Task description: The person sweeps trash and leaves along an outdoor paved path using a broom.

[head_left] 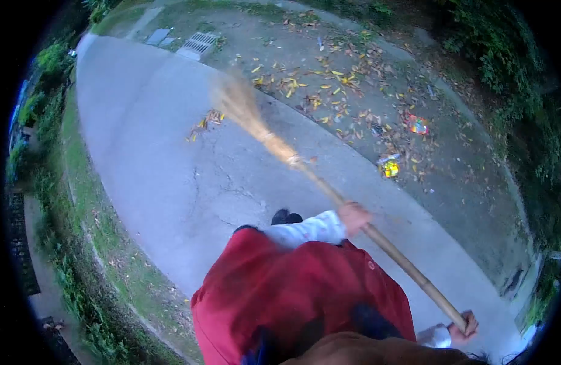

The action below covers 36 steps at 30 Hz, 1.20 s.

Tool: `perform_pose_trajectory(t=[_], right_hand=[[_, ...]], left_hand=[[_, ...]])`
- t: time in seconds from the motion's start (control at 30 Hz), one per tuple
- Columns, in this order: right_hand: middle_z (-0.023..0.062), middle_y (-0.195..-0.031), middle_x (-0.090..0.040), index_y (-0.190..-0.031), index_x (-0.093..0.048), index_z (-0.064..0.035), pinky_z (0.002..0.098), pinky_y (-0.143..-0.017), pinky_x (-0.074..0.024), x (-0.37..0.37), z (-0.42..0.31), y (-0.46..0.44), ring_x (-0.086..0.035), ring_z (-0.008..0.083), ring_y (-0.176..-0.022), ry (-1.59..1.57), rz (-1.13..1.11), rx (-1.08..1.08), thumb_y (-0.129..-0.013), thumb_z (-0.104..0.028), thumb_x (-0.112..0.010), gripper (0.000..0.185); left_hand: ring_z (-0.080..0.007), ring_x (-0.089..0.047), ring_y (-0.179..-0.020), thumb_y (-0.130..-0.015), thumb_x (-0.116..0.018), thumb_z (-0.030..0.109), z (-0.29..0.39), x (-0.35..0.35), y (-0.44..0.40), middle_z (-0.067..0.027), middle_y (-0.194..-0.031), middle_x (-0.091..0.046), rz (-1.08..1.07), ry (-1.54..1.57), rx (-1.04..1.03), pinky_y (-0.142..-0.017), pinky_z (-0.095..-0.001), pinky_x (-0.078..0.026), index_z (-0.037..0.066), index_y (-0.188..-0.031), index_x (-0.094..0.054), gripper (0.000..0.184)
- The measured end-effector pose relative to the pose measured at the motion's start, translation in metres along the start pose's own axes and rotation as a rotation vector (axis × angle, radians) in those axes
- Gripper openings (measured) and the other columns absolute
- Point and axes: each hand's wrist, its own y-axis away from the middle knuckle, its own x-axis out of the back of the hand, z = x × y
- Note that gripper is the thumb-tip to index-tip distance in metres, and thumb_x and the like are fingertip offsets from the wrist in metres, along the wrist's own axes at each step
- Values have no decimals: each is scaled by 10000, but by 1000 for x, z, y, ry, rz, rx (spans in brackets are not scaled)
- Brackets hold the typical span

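Observation:
A long straw broom [280, 149] slants across the view, its blurred bristles at the upper left over the paved path [152, 146]. My left hand [353, 218], coming out of a white patterned sleeve, is closed round the middle of the bamboo handle. At the lower right, my right hand [464, 326] grips the handle's far end. A small pile of dry leaves [207, 123] lies on the pavement just beside the bristles.
Yellow and brown leaves [335, 79] are scattered over the dirt strip, with a yellow wrapper [390, 168] and a red wrapper [418, 124]. A drain grate [199, 43] is at the top. Grass and bushes [98, 231] border the left side.

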Motion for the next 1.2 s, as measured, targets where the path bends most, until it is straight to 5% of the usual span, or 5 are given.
perform_pose_trajectory(t=[0.3,0.5,0.7,0.93,1.2], right_hand=[[-23,-626,-405,-778,-431,-127,351,-757,-359,-174,375,162,-412,151,-642,187,-177,-687,-807,-205,-606,194],[-40,-587,-323,-773,-423,-154,331,-702,-340,-222,245,212,-334,117,-587,397,29,-291,-851,-202,-542,150],[162,-841,-583,-1178,-454,53,509,-903,-372,-269,104,286,-538,334,-921,775,619,450,-878,-239,-431,419],[233,-926,-592,-1145,-460,101,577,-965,-328,-176,-85,315,-529,397,-1008,782,155,436,-866,-254,-409,455],[-13,-594,-378,-680,-389,-111,324,-672,-353,-222,269,256,-390,135,-593,400,471,-140,-822,-168,-556,227]], left_hand=[[-305,-571,-740,-615,-645,207,-340,25,297,-101,-759,-590,-121,-165,586,-699,-435,-446,121,-730,-595,152],[-336,-553,-862,-564,-672,364,-303,29,168,-103,-820,-582,-680,263,2,-710,-458,-438,114,-815,-566,370],[-304,-550,-813,-552,-661,139,-170,64,70,-97,-750,-546,-109,294,-244,-791,-436,-393,92,-743,-505,251],[-269,-563,-785,-639,-594,145,-98,135,82,-76,-735,-554,-38,286,-333,-735,-409,-402,106,-737,-512,133],[-341,-554,-611,-559,-632,235,-298,123,215,-122,-616,-545,-92,-8,49,-568,-486,-427,95,-641,-534,189]])
